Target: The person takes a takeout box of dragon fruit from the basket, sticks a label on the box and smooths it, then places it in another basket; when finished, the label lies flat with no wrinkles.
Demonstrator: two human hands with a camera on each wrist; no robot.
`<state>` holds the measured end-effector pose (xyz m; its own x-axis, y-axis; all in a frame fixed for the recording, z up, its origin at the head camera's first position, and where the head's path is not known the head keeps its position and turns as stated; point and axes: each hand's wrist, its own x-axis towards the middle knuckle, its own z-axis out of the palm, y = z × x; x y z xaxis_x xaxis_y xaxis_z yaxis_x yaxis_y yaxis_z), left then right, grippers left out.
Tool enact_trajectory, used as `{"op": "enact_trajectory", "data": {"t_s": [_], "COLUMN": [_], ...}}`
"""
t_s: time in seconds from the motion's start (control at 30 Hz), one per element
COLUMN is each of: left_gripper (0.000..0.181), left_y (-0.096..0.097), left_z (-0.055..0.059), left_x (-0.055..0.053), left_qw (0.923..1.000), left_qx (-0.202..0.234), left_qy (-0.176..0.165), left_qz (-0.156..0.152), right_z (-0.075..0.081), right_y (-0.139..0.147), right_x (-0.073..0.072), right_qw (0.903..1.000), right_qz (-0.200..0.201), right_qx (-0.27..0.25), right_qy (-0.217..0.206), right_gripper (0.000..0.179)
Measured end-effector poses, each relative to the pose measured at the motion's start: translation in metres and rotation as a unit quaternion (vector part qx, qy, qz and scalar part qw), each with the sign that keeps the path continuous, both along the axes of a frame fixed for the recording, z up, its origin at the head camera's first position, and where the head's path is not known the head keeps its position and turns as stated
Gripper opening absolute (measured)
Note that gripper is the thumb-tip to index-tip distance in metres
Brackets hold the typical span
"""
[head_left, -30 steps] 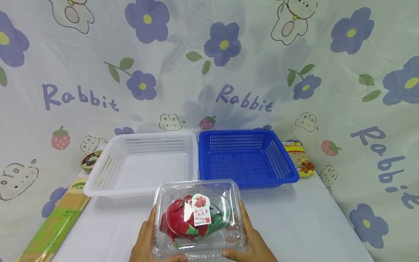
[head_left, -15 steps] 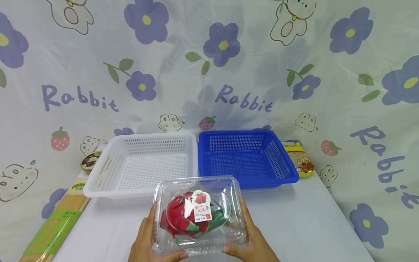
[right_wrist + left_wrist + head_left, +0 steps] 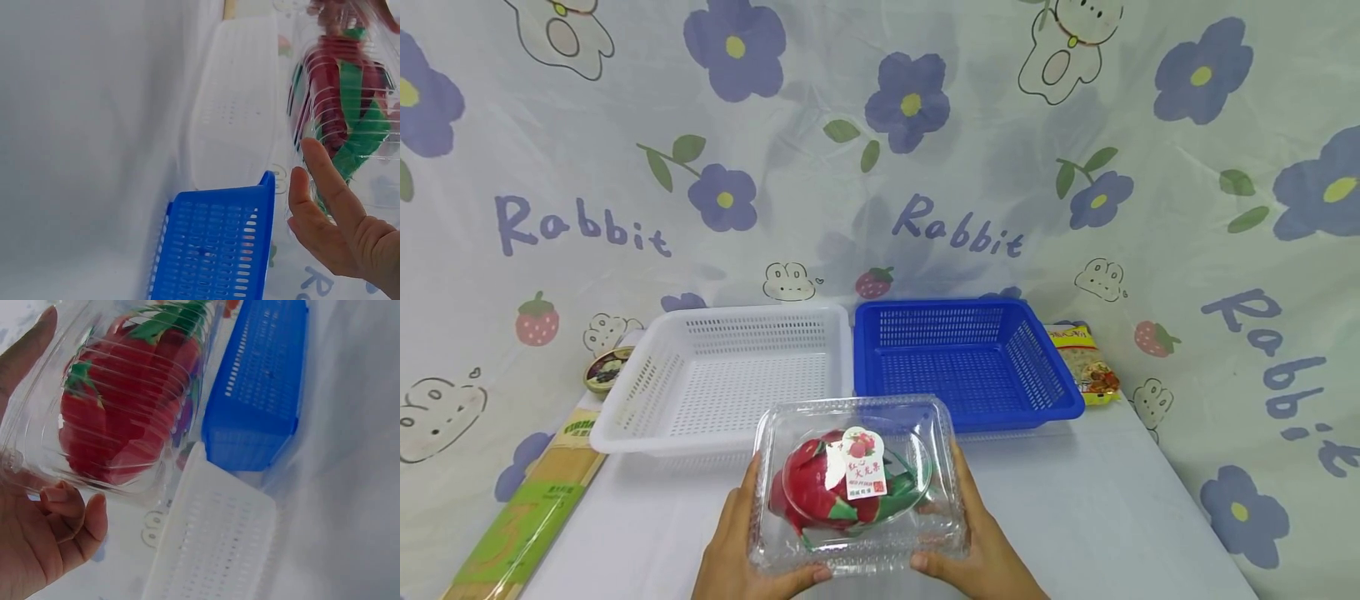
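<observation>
A clear plastic clamshell box (image 3: 857,560) is held up between both hands at the lower middle of the head view. Inside it lies a red dragon fruit (image 3: 808,492) with green scales, and a white label (image 3: 867,473) is stuck on the lid. My left hand (image 3: 730,542) grips the box's left side, thumb along the near edge. From the right side my right hand (image 3: 988,546) holds it the same way. In the left wrist view, curled fingers of the left hand (image 3: 47,537) support the box's underside. The right wrist view shows fingers of the right hand (image 3: 340,219) against its underside.
Beyond the box stand a white basket (image 3: 647,437) and a blue basket (image 3: 970,417), side by side on the white table (image 3: 1120,517). A pack of noodles (image 3: 527,508) and a round tin (image 3: 606,369) lie left; a yellow food bag (image 3: 1086,367) lies right.
Both hands have raised or pushed the box slightly up the head view, toward the baskets. Their grip looks the same, and the baskets have stayed put.
</observation>
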<state>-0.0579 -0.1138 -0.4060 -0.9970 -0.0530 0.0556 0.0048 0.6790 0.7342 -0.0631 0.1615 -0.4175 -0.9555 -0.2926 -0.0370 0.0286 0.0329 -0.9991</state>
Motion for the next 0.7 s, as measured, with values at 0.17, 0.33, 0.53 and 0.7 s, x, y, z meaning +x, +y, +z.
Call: {"op": "enact_trajectory", "data": {"t_s": [0.17, 0.33, 0.53, 0.7], "left_gripper": [0.138, 0.138, 0.137, 0.137], "left_y": [0.001, 0.002, 0.004, 0.005], "left_z": [0.001, 0.004, 0.006, 0.006], "left_x": [-0.004, -0.007, -0.012, -0.014], "left_qw": [1.0000, 0.9998, 0.9985, 0.9985], "left_qx": [-0.001, 0.009, 0.011, 0.019], "left_qy": [0.000, 0.016, 0.051, 0.048], "left_qz": [-0.008, -0.011, -0.015, -0.016], "right_z": [0.002, 0.003, 0.004, 0.005], "right_y": [0.001, 0.004, 0.007, 0.008], "right_x": [-0.003, -0.007, -0.011, -0.012], "right_qw": [0.9998, 0.9993, 0.9984, 0.9984], "right_qz": [-0.005, 0.001, -0.006, 0.001], "right_qx": [0.001, 0.001, 0.009, -0.004], "right_qy": [0.020, 0.039, 0.055, 0.057], "right_gripper": [0.116, 0.115, 0.116, 0.115]}}
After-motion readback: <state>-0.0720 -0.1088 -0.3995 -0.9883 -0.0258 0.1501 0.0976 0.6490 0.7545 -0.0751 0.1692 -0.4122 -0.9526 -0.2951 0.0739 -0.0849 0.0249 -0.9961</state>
